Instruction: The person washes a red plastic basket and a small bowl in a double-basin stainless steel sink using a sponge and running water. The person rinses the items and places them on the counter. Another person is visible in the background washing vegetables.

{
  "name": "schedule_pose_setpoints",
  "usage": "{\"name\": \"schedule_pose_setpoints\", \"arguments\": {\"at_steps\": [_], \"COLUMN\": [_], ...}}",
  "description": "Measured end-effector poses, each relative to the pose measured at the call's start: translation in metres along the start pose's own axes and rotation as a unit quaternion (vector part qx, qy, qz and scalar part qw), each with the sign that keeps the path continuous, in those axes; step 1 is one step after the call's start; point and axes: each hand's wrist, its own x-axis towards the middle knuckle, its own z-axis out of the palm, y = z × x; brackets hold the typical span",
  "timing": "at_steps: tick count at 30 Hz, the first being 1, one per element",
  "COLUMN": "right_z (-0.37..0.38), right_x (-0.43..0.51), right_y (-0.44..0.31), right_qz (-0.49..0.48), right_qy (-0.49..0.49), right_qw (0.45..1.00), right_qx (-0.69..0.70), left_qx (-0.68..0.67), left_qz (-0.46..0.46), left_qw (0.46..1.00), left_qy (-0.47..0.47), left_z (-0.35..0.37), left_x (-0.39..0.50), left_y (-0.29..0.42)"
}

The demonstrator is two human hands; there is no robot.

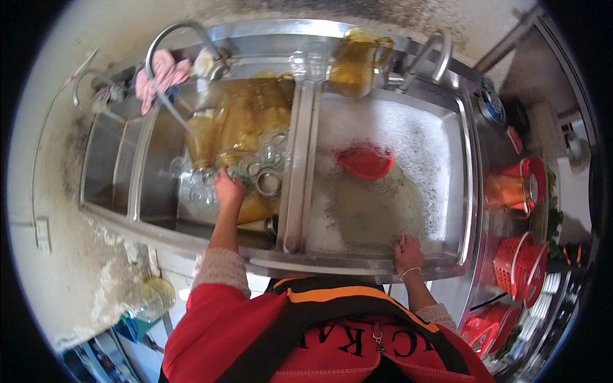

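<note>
My left hand (229, 189) reaches into the middle basin of the steel sink, with its thumb and fingers around or against a greenish glass-like piece (241, 178); whether it grips it is unclear. Clear drinking glasses (201, 190) and amber pitchers (234, 124) lie about it. My right hand (409, 253) is at the front wall of the right basin (364, 262), its fingers apart at the edge of cloudy, sudsy water (373, 210). Nothing shows in that hand. A red plastic bowl or basket (368, 162) sits in the suds, partly under water.
An amber pitcher (353, 64) and clear glasses (313, 62) stand on the sink's back ledge. Curved faucets (165, 28) (443, 52) rise behind the basins. A pink cloth (160, 79) hangs at the back left. Red baskets (512, 263) and an orange-looking pitcher (510, 188) stand to the right.
</note>
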Motion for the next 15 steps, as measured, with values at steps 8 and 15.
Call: {"name": "schedule_pose_setpoints", "arguments": {"at_steps": [8, 15], "right_z": [-0.004, -0.01], "right_x": [0.009, 0.011], "right_y": [-0.009, -0.009], "right_qz": [-0.059, -0.045], "right_qy": [0.007, -0.024], "right_qw": [0.998, 0.999], "right_qx": [-0.025, -0.013], "left_qx": [-0.21, 0.108], "left_qz": [0.371, 0.214], "left_qw": [0.889, 0.895], "left_qy": [-0.165, -0.376], "left_z": [0.094, 0.259], "left_x": [-0.058, -0.048], "left_y": [0.232, 0.273]}}
